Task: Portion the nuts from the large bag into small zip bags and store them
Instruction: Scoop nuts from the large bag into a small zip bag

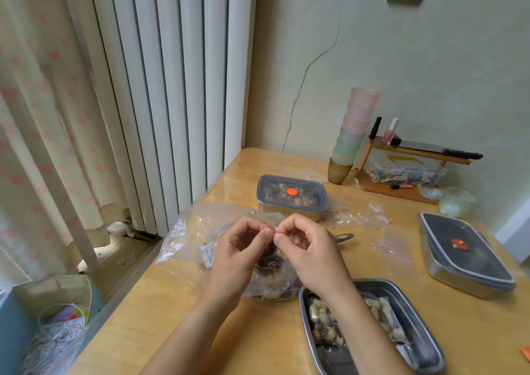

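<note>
Pinching a small red-striped clear zip bag [294, 240], left hand [243, 250] and right hand [311, 255] are mid-task: open steel tray [413, 317] part-filled, large crumpled clear bag [195, 231] holding nuts [269, 263].

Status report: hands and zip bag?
Left hand and right hand pinch small zip bag at red seal. Large nut bag beneath. Nothing blocking.

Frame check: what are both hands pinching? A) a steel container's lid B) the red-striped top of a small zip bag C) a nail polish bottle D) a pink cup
B: the left hand and right hand each pinch the red strip of the small zip bag, held above the large bag.
</note>
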`<act>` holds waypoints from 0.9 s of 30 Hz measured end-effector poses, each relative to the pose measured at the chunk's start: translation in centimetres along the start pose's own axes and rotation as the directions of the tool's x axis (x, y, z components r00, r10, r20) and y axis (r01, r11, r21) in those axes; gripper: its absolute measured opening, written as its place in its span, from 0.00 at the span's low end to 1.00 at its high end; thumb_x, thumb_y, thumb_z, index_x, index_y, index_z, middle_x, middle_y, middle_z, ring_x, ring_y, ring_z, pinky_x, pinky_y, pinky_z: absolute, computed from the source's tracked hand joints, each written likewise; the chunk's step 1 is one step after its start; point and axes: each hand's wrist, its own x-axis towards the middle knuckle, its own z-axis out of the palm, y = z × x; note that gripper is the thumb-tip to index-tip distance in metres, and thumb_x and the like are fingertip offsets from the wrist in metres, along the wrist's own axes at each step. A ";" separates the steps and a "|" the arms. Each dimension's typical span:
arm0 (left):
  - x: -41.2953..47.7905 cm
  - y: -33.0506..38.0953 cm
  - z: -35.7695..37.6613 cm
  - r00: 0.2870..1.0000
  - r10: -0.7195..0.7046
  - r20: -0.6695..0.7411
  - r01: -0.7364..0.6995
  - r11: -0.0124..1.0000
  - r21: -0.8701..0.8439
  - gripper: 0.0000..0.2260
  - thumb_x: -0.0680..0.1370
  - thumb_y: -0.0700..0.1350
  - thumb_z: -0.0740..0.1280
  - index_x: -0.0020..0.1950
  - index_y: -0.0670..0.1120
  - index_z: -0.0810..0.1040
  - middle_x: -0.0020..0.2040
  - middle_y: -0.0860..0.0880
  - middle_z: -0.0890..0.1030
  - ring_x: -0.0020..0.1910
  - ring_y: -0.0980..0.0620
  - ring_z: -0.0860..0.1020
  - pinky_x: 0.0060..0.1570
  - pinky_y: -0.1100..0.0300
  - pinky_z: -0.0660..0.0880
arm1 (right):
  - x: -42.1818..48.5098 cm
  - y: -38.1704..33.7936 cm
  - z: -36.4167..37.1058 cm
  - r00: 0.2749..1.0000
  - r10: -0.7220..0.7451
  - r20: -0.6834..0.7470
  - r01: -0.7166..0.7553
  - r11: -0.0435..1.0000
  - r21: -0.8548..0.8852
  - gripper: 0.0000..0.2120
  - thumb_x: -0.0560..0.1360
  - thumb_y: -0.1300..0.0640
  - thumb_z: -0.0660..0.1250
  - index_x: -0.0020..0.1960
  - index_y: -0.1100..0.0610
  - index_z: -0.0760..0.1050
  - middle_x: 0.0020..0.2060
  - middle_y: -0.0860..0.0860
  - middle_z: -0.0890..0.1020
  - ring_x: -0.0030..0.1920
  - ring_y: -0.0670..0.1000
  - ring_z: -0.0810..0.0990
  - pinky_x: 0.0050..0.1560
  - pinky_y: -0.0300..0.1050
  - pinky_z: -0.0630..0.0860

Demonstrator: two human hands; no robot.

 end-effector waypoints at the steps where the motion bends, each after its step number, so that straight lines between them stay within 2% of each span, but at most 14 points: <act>1: 0.0 0.0 0.0 1.000 0.004 0.002 -0.004 1.000 0.004 0.05 0.80 0.39 0.69 0.47 0.37 0.80 0.44 0.35 0.81 0.43 0.46 0.79 0.46 0.54 0.77 | 0.0 -0.1 0.0 1.000 -0.009 -0.002 0.009 1.000 -0.009 0.07 0.76 0.55 0.73 0.41 0.51 0.77 0.33 0.53 0.77 0.34 0.50 0.72 0.37 0.49 0.72; 3: -0.1 0.0 0.1 1.000 0.010 0.005 -0.010 1.000 0.015 0.06 0.81 0.40 0.69 0.48 0.38 0.80 0.43 0.37 0.81 0.43 0.46 0.79 0.46 0.55 0.77 | 0.0 -0.1 0.0 1.000 -0.021 0.002 0.021 0.999 -0.024 0.07 0.77 0.56 0.72 0.41 0.51 0.78 0.34 0.51 0.80 0.36 0.51 0.76 0.38 0.48 0.74; 7: 0.0 0.1 0.3 1.000 0.004 -0.021 -0.004 1.000 0.004 0.07 0.83 0.40 0.67 0.49 0.36 0.78 0.41 0.45 0.82 0.41 0.51 0.79 0.42 0.61 0.76 | -0.1 -0.1 -0.1 1.000 0.018 0.012 -0.018 1.000 0.000 0.05 0.78 0.54 0.72 0.44 0.51 0.79 0.35 0.44 0.81 0.35 0.42 0.76 0.37 0.34 0.71; 10: 0.1 0.0 0.2 0.999 -0.025 -0.034 0.023 0.999 -0.032 0.09 0.83 0.41 0.65 0.49 0.36 0.78 0.39 0.47 0.80 0.40 0.54 0.77 0.41 0.64 0.75 | -0.1 0.1 -0.2 0.999 0.039 -0.001 -0.039 0.999 -0.009 0.05 0.78 0.53 0.73 0.44 0.50 0.80 0.33 0.43 0.79 0.34 0.41 0.74 0.36 0.36 0.70; 14: 0.2 -0.1 0.1 0.998 -0.057 0.001 0.057 0.998 -0.037 0.10 0.81 0.44 0.69 0.48 0.37 0.80 0.42 0.45 0.80 0.41 0.51 0.76 0.43 0.62 0.74 | -0.1 -0.1 -0.3 0.999 0.047 -0.001 -0.047 0.998 0.037 0.05 0.78 0.54 0.73 0.44 0.51 0.81 0.37 0.48 0.83 0.37 0.43 0.78 0.39 0.40 0.75; 17: 0.2 0.0 0.0 0.998 -0.059 -0.002 0.058 0.997 -0.047 0.09 0.79 0.44 0.70 0.46 0.38 0.81 0.43 0.45 0.82 0.43 0.52 0.78 0.43 0.62 0.76 | -0.1 -0.2 -0.4 0.998 0.065 0.005 -0.065 0.996 0.066 0.05 0.78 0.54 0.73 0.43 0.51 0.82 0.37 0.48 0.84 0.39 0.46 0.80 0.44 0.47 0.78; 21: 0.0 0.1 0.3 0.999 -0.051 0.003 0.051 0.996 -0.069 0.11 0.78 0.45 0.70 0.48 0.35 0.78 0.40 0.46 0.80 0.41 0.52 0.77 0.41 0.63 0.75 | -0.1 -0.3 -0.2 0.999 0.031 0.024 -0.032 0.998 0.052 0.07 0.79 0.56 0.72 0.42 0.52 0.79 0.36 0.51 0.81 0.38 0.51 0.78 0.42 0.51 0.77; 23: -0.1 0.1 0.3 0.999 -0.047 -0.001 0.047 0.996 -0.073 0.12 0.78 0.45 0.70 0.48 0.35 0.78 0.40 0.45 0.80 0.41 0.51 0.77 0.42 0.61 0.75 | -0.1 -0.3 -0.1 0.999 0.006 0.033 -0.007 0.999 0.031 0.07 0.79 0.56 0.71 0.42 0.52 0.78 0.35 0.51 0.80 0.37 0.52 0.77 0.40 0.51 0.76; 27: -0.1 0.2 0.1 0.999 -0.043 -0.017 0.042 0.997 -0.059 0.09 0.78 0.44 0.71 0.47 0.38 0.79 0.43 0.44 0.84 0.44 0.48 0.81 0.46 0.57 0.79 | -0.1 0.0 -0.3 0.998 0.031 0.052 -0.033 0.998 0.044 0.06 0.79 0.56 0.71 0.43 0.52 0.79 0.34 0.45 0.80 0.35 0.43 0.75 0.38 0.39 0.72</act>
